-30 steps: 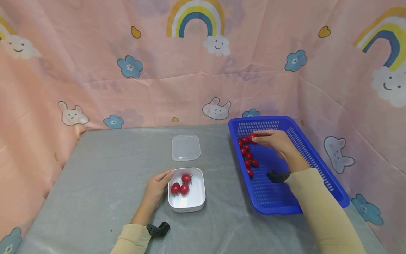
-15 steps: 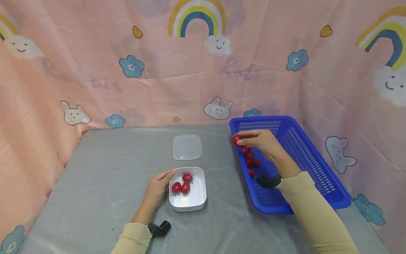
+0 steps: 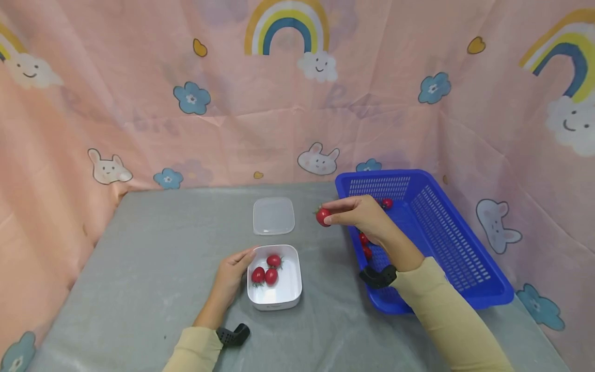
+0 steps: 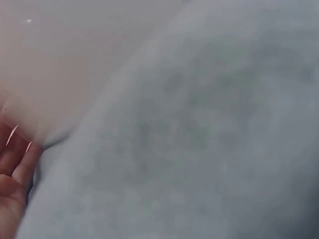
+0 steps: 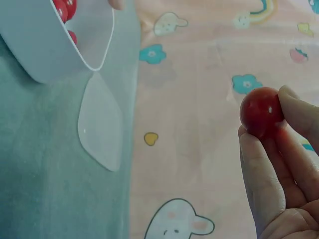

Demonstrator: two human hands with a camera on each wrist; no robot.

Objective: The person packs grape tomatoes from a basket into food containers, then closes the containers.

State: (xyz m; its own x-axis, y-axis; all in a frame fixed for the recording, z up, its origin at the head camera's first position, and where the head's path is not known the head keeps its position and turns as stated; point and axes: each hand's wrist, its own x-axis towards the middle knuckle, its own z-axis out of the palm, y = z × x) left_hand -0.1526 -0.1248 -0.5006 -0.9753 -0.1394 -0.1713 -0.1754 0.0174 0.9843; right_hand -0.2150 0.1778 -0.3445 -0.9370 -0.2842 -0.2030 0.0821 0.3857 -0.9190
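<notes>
Presently, the right hand pinches one red tomato left of the blue basket; the left hand, fingers rather straight, touches the white box.

You've 2 hands, L hand & R hand; 1 wht box w/ 3 toms; 1 held tom; 1 blu bskt, min. 3 bskt toms visible; 1 clr lid.

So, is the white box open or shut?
The box is open: the clear lid lies on the table beyond it, and three tomatoes show inside.
</notes>
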